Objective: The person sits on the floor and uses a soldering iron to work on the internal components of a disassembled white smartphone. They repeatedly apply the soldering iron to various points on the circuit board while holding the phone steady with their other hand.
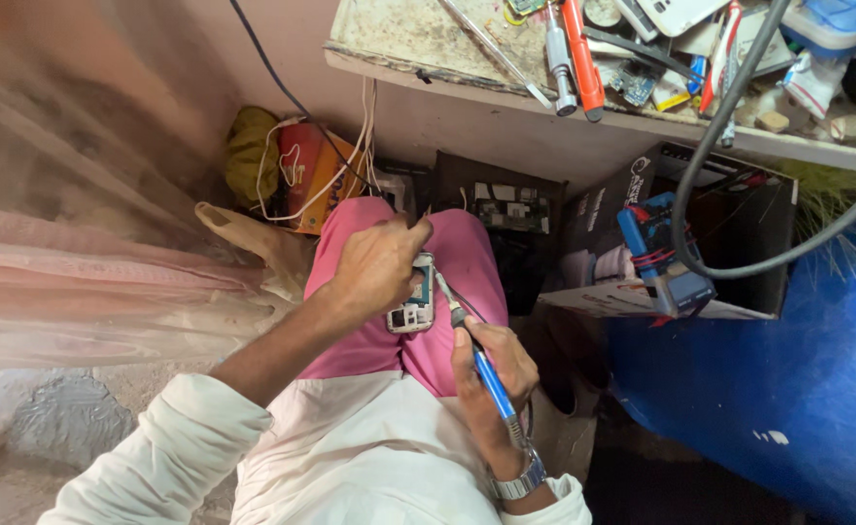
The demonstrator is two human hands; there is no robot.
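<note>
While the left hand [377,264] pinches a small opened phone [414,295] over the lap, the right hand [491,374] grips a blue-handled soldering iron [476,362] just right of the phone, its tip slanting up-left to the phone's edge.

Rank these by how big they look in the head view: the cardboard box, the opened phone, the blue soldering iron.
1. Cardboard box, clearly largest.
2. Blue soldering iron, longer but thin.
3. Opened phone, partly hidden by the left hand.

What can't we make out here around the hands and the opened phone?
Head view:
- Opened phone: upper part covered by left hand; board parts too small.
- Blue-handled iron in right hand: tip contact too small.
- Shelf clutter: cut off by top edge.
- Cardboard box contents: too dark.
</note>
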